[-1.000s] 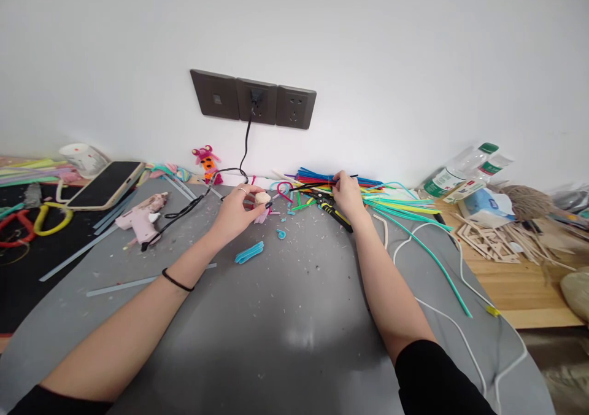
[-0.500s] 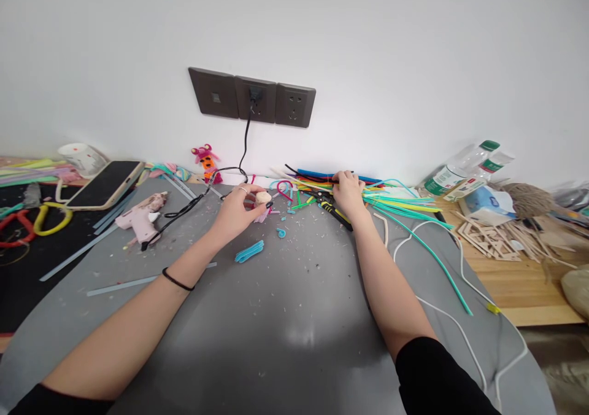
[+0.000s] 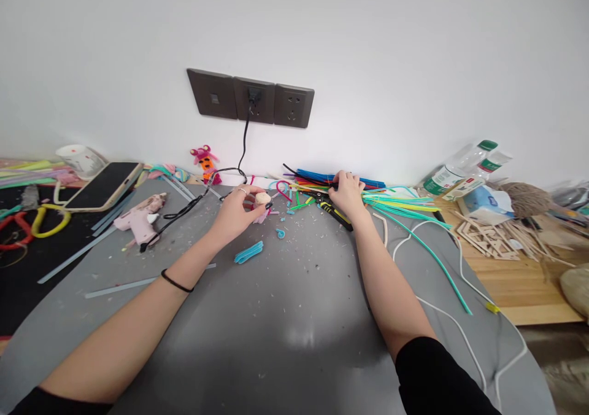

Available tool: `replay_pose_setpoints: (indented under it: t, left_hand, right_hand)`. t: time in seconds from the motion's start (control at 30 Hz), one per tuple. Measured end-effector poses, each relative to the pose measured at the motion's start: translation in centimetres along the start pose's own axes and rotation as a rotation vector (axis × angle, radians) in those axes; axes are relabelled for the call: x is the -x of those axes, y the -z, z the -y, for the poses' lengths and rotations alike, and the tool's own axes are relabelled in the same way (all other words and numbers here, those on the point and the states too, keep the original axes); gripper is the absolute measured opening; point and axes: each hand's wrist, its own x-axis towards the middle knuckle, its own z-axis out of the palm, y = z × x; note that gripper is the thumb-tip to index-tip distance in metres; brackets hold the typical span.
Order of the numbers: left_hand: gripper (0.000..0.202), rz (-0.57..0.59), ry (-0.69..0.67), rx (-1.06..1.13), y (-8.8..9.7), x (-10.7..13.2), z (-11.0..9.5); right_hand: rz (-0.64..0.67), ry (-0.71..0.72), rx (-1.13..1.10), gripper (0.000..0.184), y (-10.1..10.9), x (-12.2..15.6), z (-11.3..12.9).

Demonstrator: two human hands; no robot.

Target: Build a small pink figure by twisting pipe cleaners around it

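My left hand [image 3: 234,211] is closed around a small figure with a cream round head [image 3: 262,199] and a pink body, held just above the grey mat [image 3: 276,317]. My right hand [image 3: 347,195] lies on the pile of coloured pipe cleaners [image 3: 396,203] by the wall, fingers curled among the strands. Black-and-yellow pliers [image 3: 334,211] lie just left of that hand. A folded blue pipe cleaner piece [image 3: 249,253] rests on the mat near my left wrist.
A pink glue gun [image 3: 138,220] lies at the left, its black cord running up to the wall socket [image 3: 254,100]. A phone [image 3: 105,185], mug [image 3: 79,159] and scissors [image 3: 27,224] sit far left. Bottles [image 3: 460,170], a tissue pack and wooden sticks [image 3: 492,238] crowd the right.
My right hand has shifted slightly within the pipe cleaner pile, and a black strand it touched has moved toward the wall. My left hand keeps the figure in place.
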Motion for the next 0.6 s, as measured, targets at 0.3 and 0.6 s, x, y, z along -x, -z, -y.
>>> replay_pose_setpoints:
  t: [0.3, 0.6]
  left_hand:
    - [0.030, 0.009, 0.013, -0.002, 0.1, 0.0, -0.2]
    - [0.029, 0.017, 0.002, 0.000, 0.1, 0.1, -0.3]
  right_hand:
    - [-0.142, -0.067, 0.047, 0.020, 0.7, 0.0, 0.3]
    - [-0.081, 0.204, -0.079, 0.030, 0.7, 0.0, 1.2]
